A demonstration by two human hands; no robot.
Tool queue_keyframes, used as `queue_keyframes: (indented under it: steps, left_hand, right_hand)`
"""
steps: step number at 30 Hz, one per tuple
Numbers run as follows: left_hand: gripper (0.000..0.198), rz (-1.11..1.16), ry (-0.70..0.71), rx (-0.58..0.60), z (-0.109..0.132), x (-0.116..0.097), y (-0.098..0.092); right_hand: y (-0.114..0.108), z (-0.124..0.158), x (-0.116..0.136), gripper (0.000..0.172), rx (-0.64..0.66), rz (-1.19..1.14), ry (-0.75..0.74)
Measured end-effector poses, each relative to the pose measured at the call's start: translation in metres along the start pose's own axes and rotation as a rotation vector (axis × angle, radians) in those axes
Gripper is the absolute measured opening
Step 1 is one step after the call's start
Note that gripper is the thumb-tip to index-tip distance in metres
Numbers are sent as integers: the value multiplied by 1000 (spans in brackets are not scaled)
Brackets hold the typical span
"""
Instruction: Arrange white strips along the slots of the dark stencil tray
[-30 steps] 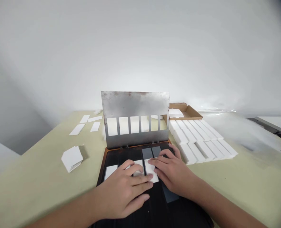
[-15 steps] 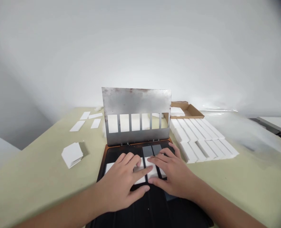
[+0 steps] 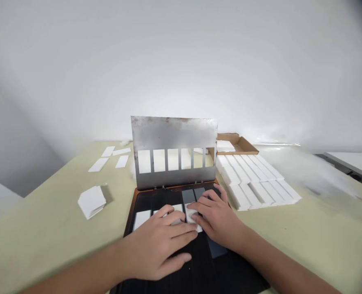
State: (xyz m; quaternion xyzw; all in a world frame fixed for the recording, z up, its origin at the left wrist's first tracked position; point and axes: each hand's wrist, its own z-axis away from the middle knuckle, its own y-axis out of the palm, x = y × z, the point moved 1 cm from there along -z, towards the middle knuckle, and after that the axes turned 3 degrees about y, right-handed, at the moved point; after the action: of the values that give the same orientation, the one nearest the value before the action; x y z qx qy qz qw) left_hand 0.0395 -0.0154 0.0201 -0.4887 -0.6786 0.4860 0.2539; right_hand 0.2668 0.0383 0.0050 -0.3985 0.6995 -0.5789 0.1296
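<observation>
A black hinged jig lies in front of me, with its metal plate standing upright at the back. The plate has a row of rectangular openings. Palm down over the jig, my left hand has its fingers stretched out. Its fingertips touch the near end of a white card in one slot. My right hand rests thumb and fingers, spread apart, on that same card from the right. More white cards lie in the slots to the left, partly hidden by my left hand.
A stack of white cards and several loose white strips lie on the table at left. Rows of white stacks stand at right, before a cardboard tray holding white pieces. Clear plastic lies farther right.
My left hand has shifted slightly down, its fingers now at the card's near end. My right thumb has drawn up onto the card. The view has shifted a little.
</observation>
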Motion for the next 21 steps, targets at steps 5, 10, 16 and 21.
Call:
queue_keyframes:
  steps: [5,10,16,21]
  left_hand:
    - [43,14,-103,64,1,2,0]
    - [42,0,-100,64,2,1,-1]
    - [44,18,-114,87,3,2,-1]
    - [43,11,-125,85,4,1,0]
  right_hand:
    - [-2,2,2,27,22,2,-9]
    - [0,2,-3,49,34,140,18]
    - [0,2,-5,49,55,150,43]
    - [-1,-1,-3,25,9,9,41]
